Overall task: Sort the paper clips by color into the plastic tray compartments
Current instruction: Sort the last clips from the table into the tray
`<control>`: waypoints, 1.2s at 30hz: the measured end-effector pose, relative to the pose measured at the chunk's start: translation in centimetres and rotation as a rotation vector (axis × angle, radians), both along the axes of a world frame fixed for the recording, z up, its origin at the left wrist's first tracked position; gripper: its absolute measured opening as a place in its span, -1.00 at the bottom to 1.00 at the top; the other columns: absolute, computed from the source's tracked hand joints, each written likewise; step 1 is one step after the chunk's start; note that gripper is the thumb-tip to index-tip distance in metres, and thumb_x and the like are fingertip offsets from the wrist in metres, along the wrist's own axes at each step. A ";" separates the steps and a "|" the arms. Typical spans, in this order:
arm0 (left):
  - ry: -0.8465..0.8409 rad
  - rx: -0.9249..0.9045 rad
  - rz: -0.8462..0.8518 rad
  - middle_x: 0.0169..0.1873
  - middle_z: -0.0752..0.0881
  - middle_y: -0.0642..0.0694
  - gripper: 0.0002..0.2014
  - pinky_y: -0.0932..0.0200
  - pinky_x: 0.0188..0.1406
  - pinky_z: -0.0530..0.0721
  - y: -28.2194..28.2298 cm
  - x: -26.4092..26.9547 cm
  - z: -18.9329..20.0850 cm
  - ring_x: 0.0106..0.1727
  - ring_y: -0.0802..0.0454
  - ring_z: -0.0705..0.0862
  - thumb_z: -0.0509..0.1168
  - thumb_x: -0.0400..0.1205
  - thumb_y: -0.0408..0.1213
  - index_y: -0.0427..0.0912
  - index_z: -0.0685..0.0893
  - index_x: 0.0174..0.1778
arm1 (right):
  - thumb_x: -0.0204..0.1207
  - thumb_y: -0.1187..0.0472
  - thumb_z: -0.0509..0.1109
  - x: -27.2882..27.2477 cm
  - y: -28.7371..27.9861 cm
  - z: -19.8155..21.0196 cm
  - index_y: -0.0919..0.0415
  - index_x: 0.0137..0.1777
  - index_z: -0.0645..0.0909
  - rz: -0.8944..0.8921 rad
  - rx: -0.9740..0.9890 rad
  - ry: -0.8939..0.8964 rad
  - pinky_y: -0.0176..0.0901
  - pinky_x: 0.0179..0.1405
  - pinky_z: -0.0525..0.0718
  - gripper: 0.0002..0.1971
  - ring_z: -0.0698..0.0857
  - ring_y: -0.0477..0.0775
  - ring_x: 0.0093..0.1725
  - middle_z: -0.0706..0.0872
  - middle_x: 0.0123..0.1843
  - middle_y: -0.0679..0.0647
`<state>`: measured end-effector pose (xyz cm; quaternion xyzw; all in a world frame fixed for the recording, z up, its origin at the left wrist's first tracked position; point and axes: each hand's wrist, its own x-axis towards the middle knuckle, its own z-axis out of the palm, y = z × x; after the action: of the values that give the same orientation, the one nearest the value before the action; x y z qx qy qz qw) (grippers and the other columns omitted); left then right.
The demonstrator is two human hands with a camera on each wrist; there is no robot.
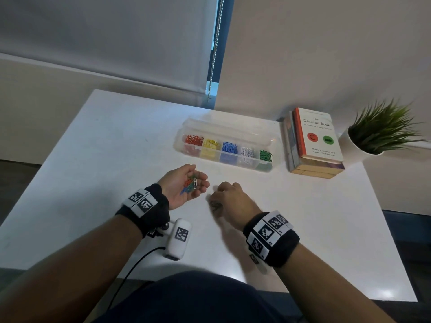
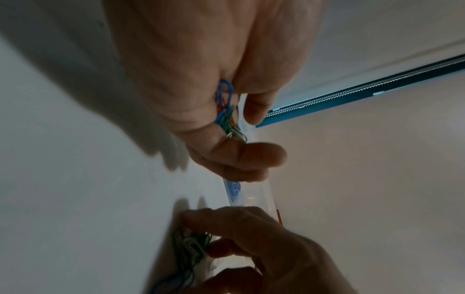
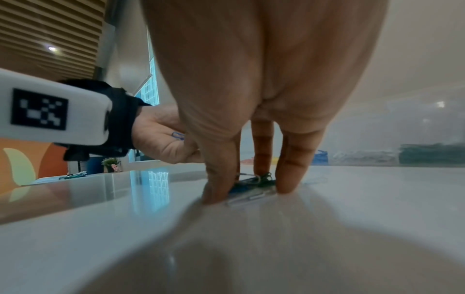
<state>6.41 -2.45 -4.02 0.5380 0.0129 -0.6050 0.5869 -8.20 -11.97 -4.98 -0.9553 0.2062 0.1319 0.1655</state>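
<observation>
A clear plastic tray [image 1: 178,145] stands at the back of the white table, its lid open behind it. Its compartments hold red [image 1: 194,140], yellow [image 1: 211,144], blue [image 1: 229,148], white [image 1: 246,152] and green clips [image 1: 265,155]. My left hand [image 1: 198,183] lies palm up in front of the tray. Its curled fingers cup a mixed bunch of paper clips [image 1: 191,185] [image 2: 226,111]. My right hand [image 1: 213,198], just to the right, stands fingers down. Its thumb and fingertips [image 3: 289,185] touch the table around a small loose pile of clips [image 3: 254,183] [image 1: 215,206].
A stack of books [image 1: 317,136] lies right of the tray, with a potted plant [image 1: 377,134] in a white pot beyond it. The left wrist camera unit [image 1: 178,238] and its cable hang near the table's front edge. A wall and a window blind stand behind the table.
</observation>
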 end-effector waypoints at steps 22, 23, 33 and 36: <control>-0.061 -0.001 -0.040 -0.31 0.70 -0.24 -0.59 0.23 -0.46 0.64 -1.0 -1.5 0.1 -0.40 -0.04 0.67 0.03 0.78 -0.10 -0.32 0.62 -0.12 | 0.48 0.28 0.37 1.8 -1.9 6.6 0.19 -0.08 0.64 -0.243 0.178 -0.171 -0.18 -0.22 0.54 -0.94 0.61 0.07 -0.16 0.68 -0.14 0.06; -0.050 -0.019 -0.054 -0.30 0.70 -0.24 -0.60 0.21 -0.42 0.63 -1.2 -1.8 0.2 -0.38 -0.05 0.66 0.03 0.78 -0.09 -0.31 0.62 -0.11 | 0.49 0.27 0.39 2.1 -1.8 7.2 0.16 -0.08 0.64 -0.218 0.197 -0.177 -0.20 -0.23 0.51 -0.95 0.60 0.05 -0.16 0.67 -0.15 0.05; 0.019 0.007 -0.083 -0.42 0.58 -0.13 -0.75 0.39 -0.77 0.28 -1.2 -0.7 -0.7 -0.53 0.09 0.48 0.13 0.71 -0.26 -0.26 0.58 -0.23 | 0.52 0.20 0.45 0.4 -3.7 5.7 0.13 0.13 0.68 -0.225 0.179 -0.170 -0.27 -0.08 0.51 -0.80 0.64 -0.04 -0.07 0.73 0.05 0.01; -0.053 0.062 -0.038 -0.44 0.56 -0.12 -0.79 0.38 -0.78 0.20 -1.3 -0.5 -1.1 -0.55 0.11 0.42 0.15 0.69 -0.31 -0.27 0.57 -0.23 | 0.54 0.19 0.39 -0.6 -3.7 2.6 0.05 0.17 0.68 -0.257 0.093 0.026 -0.11 0.04 0.62 -0.78 0.67 0.07 0.09 0.69 0.10 0.03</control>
<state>5.93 -3.70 -5.09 0.5718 0.0059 -0.6008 0.5587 -8.84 -15.70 -2.34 -0.9105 0.3228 0.1315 0.2224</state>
